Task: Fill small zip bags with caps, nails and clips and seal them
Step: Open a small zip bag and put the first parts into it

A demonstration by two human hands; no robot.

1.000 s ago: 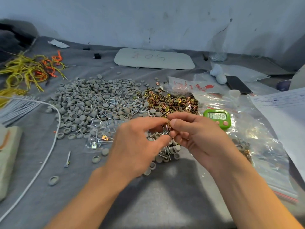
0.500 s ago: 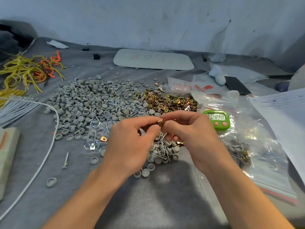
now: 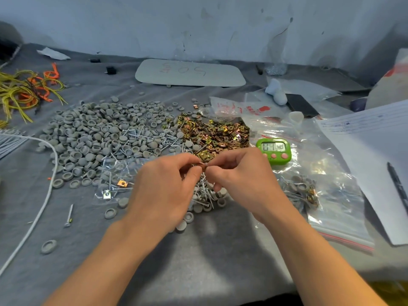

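Head view, mid-frame: pinching one small clip (image 3: 202,167) with left hand (image 3: 163,191) and right hand (image 3: 240,180) together; bare grey cloth (image 3: 209,257) toward bottom edge, caps (image 3: 92,138) left, zip bags (image 3: 331,195) right.

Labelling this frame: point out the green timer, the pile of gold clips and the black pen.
green timer (image 3: 273,147), head view, on its display.
pile of gold clips (image 3: 220,134), head view, middle of the heap.
black pen (image 3: 396,184), head view, mid-barrel.
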